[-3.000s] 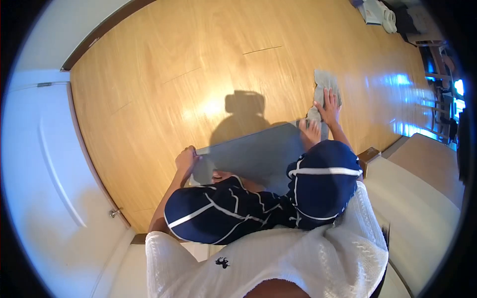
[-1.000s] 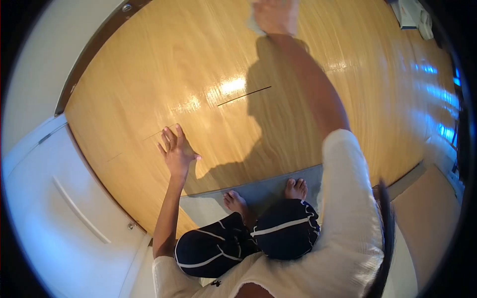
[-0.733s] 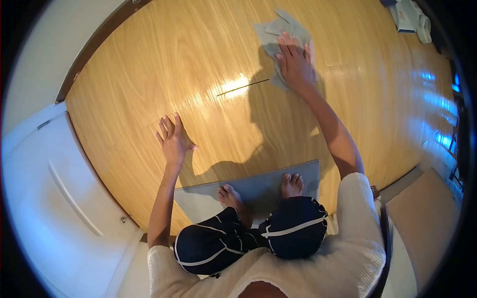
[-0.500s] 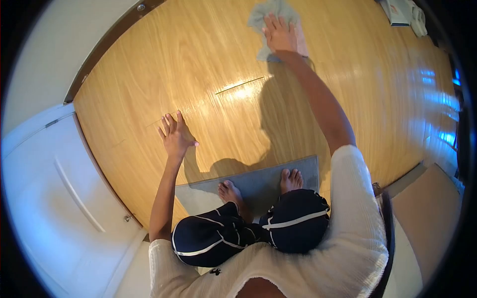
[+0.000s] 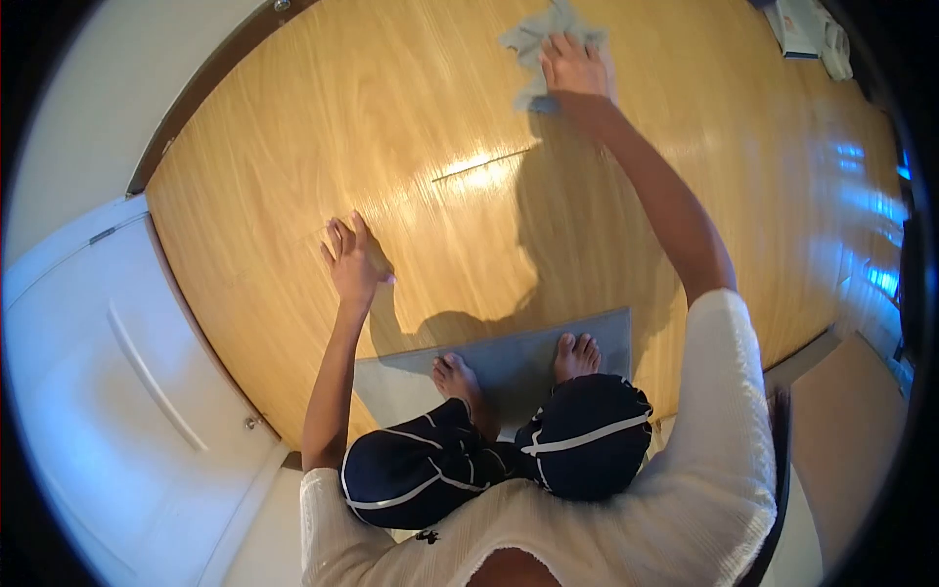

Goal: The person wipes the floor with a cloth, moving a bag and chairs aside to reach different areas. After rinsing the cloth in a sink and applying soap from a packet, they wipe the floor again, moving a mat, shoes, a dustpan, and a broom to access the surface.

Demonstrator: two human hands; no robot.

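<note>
A grey cleaning cloth [image 5: 533, 41] lies crumpled on the wood-look floor [image 5: 411, 108] at the top of the view. My right hand [image 5: 577, 70] presses down on it with the arm stretched far forward, fingers bent over the fabric. The palm hides part of the cloth. My left hand [image 5: 352, 262] rests on the floor at left of centre, fingers apart and holding nothing. Between the two hands runs a thin dark seam [image 5: 479, 166] in the floor, with a bright reflection around it.
My bare feet stand on a grey mat [image 5: 606, 338]. A white door [image 5: 108, 362] and a wall are on the left. White items [image 5: 797, 29] lie at the top right. A brown flat panel [image 5: 846, 421] stands at the lower right.
My right hand has slid slightly right with the cloth, which is more bunched under it; its pinkish part is now mostly hidden. My left hand has stayed nearly in place, fingers slightly closer together.
</note>
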